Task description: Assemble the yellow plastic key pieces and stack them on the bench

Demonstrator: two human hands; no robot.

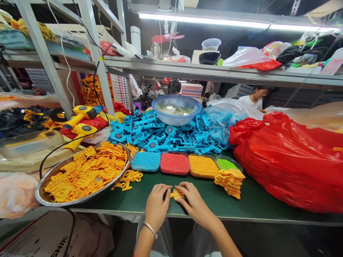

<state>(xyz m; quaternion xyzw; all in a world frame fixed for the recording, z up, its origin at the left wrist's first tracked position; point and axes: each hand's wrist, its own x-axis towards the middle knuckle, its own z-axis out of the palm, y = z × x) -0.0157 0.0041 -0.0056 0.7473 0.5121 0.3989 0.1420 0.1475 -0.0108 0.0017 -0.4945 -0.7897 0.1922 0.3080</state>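
Note:
Near the front edge of the green table, my right hand [192, 200] is closed with its fingers and thumb around a small yellow plastic piece [178, 194]. My left hand [158, 200] meets the piece's left end, thumb and fingertips bent together there; part of the piece is hidden by the fingers. To the right stands a stack of flat yellow plastic pieces [229, 182]. Several loose yellow pieces [128, 179] lie left of my hands, beside a round metal tray [43, 202] heaped with more of them.
Behind my hands sit trays of blue beads [145, 161], red beads [174, 163], yellow beads [203, 166] and green beads [226, 164]. Blue toy parts [160, 135] pile up beyond, under a blue bowl [175, 121]. A red plastic bag [289, 160] bulges at right. A person [253, 100] is in the background.

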